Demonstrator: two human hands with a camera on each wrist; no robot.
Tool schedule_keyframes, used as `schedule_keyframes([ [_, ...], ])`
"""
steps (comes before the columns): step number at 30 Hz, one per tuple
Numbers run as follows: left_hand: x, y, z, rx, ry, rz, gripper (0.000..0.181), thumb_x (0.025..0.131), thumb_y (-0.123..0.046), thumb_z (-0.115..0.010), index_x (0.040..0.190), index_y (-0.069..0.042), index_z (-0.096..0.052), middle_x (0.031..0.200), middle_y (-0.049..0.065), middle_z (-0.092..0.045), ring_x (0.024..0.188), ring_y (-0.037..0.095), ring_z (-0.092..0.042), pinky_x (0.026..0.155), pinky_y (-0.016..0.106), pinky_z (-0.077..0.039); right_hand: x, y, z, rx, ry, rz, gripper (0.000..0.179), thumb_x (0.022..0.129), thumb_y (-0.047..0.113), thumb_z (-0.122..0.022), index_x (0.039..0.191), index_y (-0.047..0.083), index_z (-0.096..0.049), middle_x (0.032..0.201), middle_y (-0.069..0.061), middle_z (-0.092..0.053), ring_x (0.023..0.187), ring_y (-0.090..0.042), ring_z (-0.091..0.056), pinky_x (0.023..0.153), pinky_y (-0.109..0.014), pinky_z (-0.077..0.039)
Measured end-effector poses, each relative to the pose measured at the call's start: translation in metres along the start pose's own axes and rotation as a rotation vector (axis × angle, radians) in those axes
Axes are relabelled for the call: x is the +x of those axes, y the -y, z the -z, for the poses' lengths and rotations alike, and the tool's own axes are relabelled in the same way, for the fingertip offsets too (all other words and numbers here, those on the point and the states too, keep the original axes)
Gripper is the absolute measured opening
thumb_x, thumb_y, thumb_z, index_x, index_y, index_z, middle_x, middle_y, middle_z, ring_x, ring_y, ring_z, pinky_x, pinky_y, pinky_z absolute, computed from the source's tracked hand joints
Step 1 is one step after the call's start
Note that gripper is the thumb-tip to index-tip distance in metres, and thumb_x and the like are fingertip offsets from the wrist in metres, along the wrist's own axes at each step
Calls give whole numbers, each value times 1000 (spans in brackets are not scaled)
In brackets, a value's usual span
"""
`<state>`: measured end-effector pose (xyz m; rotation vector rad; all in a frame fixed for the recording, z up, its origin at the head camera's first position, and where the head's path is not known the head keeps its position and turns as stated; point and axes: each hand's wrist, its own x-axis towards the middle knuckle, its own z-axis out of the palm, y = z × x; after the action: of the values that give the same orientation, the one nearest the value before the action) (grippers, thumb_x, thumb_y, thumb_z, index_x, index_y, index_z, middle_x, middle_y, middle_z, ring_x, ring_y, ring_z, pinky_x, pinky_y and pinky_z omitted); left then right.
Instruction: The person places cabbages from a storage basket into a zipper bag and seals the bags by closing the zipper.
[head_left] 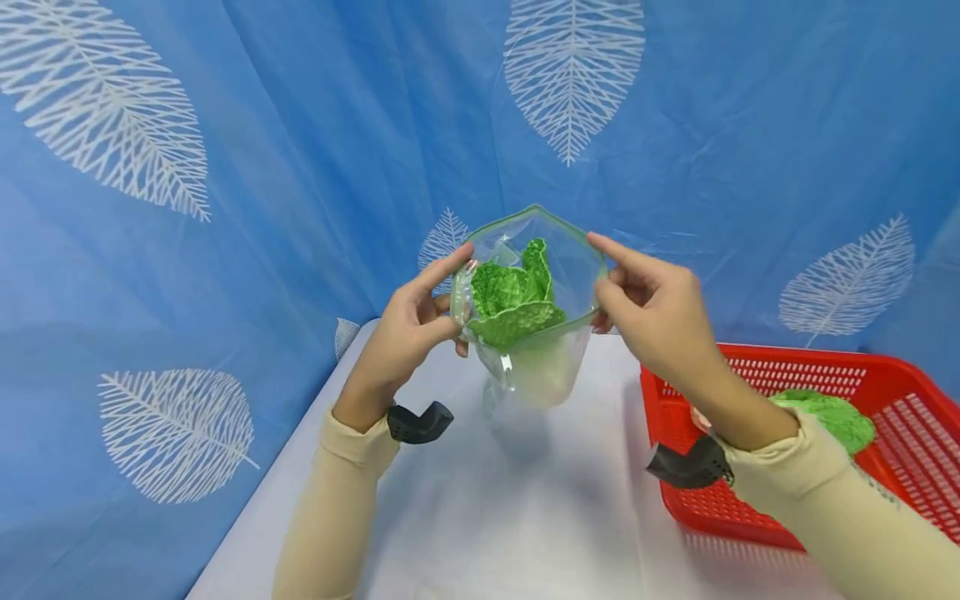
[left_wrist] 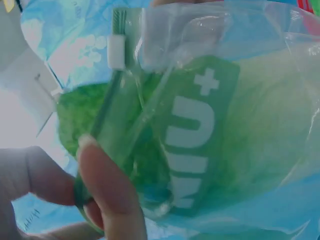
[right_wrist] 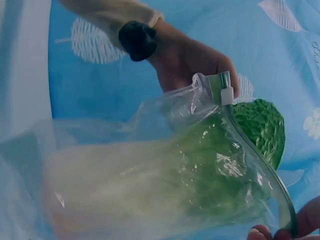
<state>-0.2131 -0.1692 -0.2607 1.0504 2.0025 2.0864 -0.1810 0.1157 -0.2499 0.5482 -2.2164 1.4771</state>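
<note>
Against blue leaf-printed cloth and above a white table, held a clear zip bag aloft between left hand and right hand, with its mouth spread wide and tipped upward. Had a leafy cabbage inside, set on a slant, with the pale base low in the bag, the leafy end up at the opening, and the long axis leaning leftward at the top. Showed leaf tips poking past the green rim in both wrist views, nearer to the left hand than to the right. With the left hand, pinched one side of the rim, spacing thumb and forefinger apart along the edge. With the right hand, gripped the opposite side, with forefinger straight to the corner and thumb lower down. Probably touched only film and rim with either hand, not the cabbage, though hard to be sure through the shine. Showed a white slider on the zip. Had a red basket off to the right, partly behind the right sleeve, with another green leafy vegetable in it.
</note>
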Motion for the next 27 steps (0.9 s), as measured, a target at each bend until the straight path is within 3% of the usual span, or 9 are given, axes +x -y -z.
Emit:
schedule_keyframes([
  [5, 17, -23, 2, 78, -40, 47, 80, 86, 7, -47, 162, -12, -31, 159, 9, -39, 90, 21, -64, 59, 36, -56, 24, 23, 15, -189, 69, 72, 52, 96, 5, -54, 144, 21, -61, 73, -2, -67, 60, -15, -67, 50, -26, -52],
  [9, 25, -40, 2, 94, -76, 30, 81, 84, 6, -46, 162, -12, -31, 158, 11, -41, 83, 21, -63, 59, 34, -55, 40, 41, 20, -261, 108, 102, 51, 95, 5, -52, 143, 20, -63, 71, -1, -67, 60, -14, -67, 51, -25, -52],
  [18, 34, -52, -3, 99, -135, -38, 80, 84, 7, -46, 160, -13, -35, 156, 8, -44, 83, 25, -61, 58, 33, -54, 59, 55, 33, -218, 111, 40, 50, 97, 11, -54, 145, 20, -59, 77, -10, -67, 64, -17, -70, 59, -25, -57],
  [27, 42, -50, 0, 108, -172, -20, 80, 84, 7, -46, 160, -15, -36, 156, 4, -44, 75, 23, -56, 60, 33, -55, 66, 44, 31, -161, 100, 26, 50, 96, 9, -53, 144, 20, -61, 75, -8, -69, 63, -16, -69, 59, -23, -55],
])
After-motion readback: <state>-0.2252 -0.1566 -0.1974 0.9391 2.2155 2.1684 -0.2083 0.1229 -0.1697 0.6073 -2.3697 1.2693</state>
